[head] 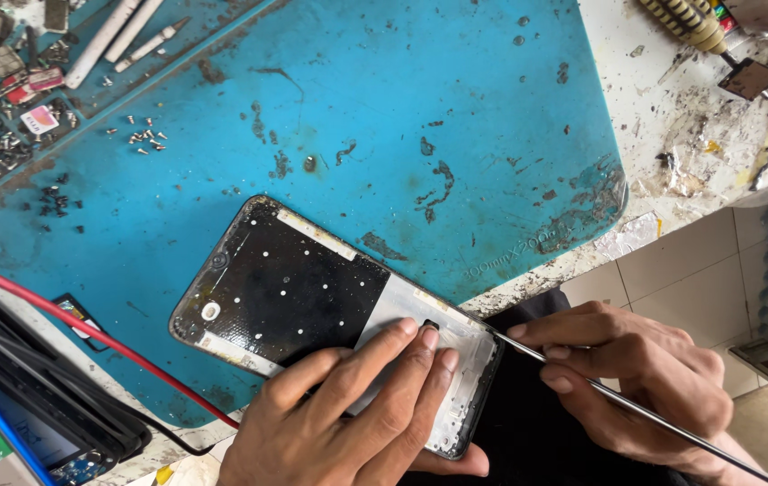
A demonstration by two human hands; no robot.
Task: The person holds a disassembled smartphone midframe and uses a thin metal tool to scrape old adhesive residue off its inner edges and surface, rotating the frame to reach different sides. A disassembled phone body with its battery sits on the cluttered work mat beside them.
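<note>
Your left hand (pixel 348 423) lies flat at the bottom centre of the frame, fingers spread and pressing on the pale lower end of the opened rectangular phone frame (pixel 312 301), black and metal with rounded corners. Your right hand (pixel 636 378), at the lower right, pinches a thin straight metal pry tool (pixel 636 407) between thumb and fingers; its tip touches the frame's lower right edge, just beside your left fingertips. The rod runs down toward the bottom right corner of the frame.

The phone frame sits in the lower middle, half on the mat's near edge. Its long axis runs diagonally, from the upper left to the lower right. The upper part is matte black, dotted with small pale spots; the lower part is bare silvery plate.

Beneath it spreads a blue rubbery work mat (pixel 456 108), scuffed and stained with dark blotches. At the upper left, tiny loose metal screws (pixel 145 137) lie scattered on the mat. A red cable (pixel 87 333) crosses the lower left.
</note>
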